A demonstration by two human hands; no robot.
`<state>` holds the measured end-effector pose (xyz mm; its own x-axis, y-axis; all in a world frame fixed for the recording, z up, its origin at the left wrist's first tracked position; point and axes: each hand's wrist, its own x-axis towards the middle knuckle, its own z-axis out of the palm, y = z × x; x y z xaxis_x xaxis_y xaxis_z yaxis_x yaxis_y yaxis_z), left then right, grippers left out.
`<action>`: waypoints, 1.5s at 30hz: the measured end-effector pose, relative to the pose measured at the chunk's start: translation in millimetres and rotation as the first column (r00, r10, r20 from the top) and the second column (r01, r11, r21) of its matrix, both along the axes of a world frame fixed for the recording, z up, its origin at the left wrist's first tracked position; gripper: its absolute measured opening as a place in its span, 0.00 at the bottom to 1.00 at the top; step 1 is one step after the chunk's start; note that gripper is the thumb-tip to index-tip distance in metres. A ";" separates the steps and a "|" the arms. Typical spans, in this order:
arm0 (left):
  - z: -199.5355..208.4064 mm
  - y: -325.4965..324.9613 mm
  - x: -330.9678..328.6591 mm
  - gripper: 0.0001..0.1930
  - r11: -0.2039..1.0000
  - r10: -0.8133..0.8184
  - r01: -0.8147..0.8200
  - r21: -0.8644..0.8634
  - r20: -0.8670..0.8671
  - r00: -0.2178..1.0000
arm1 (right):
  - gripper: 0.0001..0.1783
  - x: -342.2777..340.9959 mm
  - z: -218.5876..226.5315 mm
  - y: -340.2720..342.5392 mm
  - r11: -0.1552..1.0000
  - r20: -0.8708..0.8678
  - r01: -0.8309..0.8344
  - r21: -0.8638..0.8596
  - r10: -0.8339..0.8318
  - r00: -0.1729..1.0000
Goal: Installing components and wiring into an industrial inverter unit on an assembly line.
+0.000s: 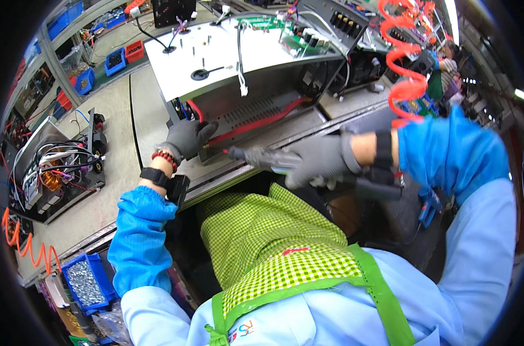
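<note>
Facing the front edge of the surface (115, 153), the person in a green checked apron (267, 230) has both gloved hands close to that edge, and a blue bin (102, 277) of small silvery parts sits below its left end. Nearest to me, the right hand (325, 160) is closed around a slim grey tool (265, 158), blurred, perhaps a driver, its tip pointing left toward the other hand. The left hand (187, 138) is just inside the edge, at the near left corner of a metal housing (273, 89), fingers bent beside a thick red cable (256, 122); whether it grips the cable or only steadies something there, I cannot tell. The housing stands a little back from the front edge, open side toward the person, the cable running along its lower front. I'd judge the step in hand to be some fitting or fastening at that corner, and the next move to call for a steady left hand and a well-aligned tip, kept clear of the cable. Toward the surface's left end sits a second opened unit (54, 173), wires tangled around a copper coil. Farther off, a red tray (136, 57) lies past the housing, and another person (448, 64) is at the far right.
</note>
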<state>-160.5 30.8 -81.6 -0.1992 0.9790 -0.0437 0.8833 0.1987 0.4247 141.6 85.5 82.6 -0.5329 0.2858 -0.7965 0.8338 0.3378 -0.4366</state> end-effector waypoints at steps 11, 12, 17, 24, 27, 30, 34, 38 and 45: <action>57.6 -23.2 143.3 0.20 0.974 0.134 -0.066 0.216 -0.317 0.939 | 0.22 297.4 -38.3 158.2 0.325 0.271 -0.547 0.772 0.610 0.745; 44.8 -5.9 150.4 0.19 0.950 0.036 0.052 0.308 -0.273 0.961 | 0.21 314.4 -40.2 168.9 0.276 0.390 -0.648 0.710 0.611 0.688; -26.4 89.8 153.0 0.15 0.933 0.047 0.049 0.356 -0.255 0.966 | 0.22 364.8 -64.9 222.7 0.186 0.479 -0.727 0.661 0.641 0.599; -84.4 158.3 115.6 0.15 0.917 0.384 -0.292 0.271 -0.408 0.828 | 0.14 343.5 -96.5 262.8 0.032 0.538 -0.720 0.693 0.642 0.547; -72.9 147.1 123.7 0.17 0.939 0.331 -0.254 0.234 -0.400 0.855 | 0.17 276.7 -87.4 259.5 0.467 0.322 -0.636 0.614 0.588 0.742; -25.3 99.2 159.6 0.29 0.946 0.202 -0.099 0.310 -0.322 0.925 | 0.24 215.0 -108.1 258.8 0.661 -0.320 -0.150 0.735 0.532 0.784; 26.1 -9.1 184.2 0.32 0.805 0.294 -0.111 0.583 -0.229 0.928 | 0.37 130.7 -145.9 257.5 0.658 -0.476 0.279 0.700 0.137 0.869; -21.6 -70.0 132.1 0.47 0.551 0.720 -0.550 0.628 -0.023 0.694 | 0.38 89.0 -202.4 322.3 0.561 -0.893 0.717 0.415 0.100 0.439; -31.9 -17.8 91.8 0.33 0.531 0.499 -0.790 0.307 0.640 0.585 | 0.23 77.4 -250.0 369.3 0.660 -0.969 0.719 -0.216 -0.236 -0.073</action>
<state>-68.6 13.1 -113.5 -0.8813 0.4504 0.1426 0.2802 0.2552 0.9254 219.0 454.8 -167.4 -0.3056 0.8824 0.3577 -0.1198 0.3371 -0.9338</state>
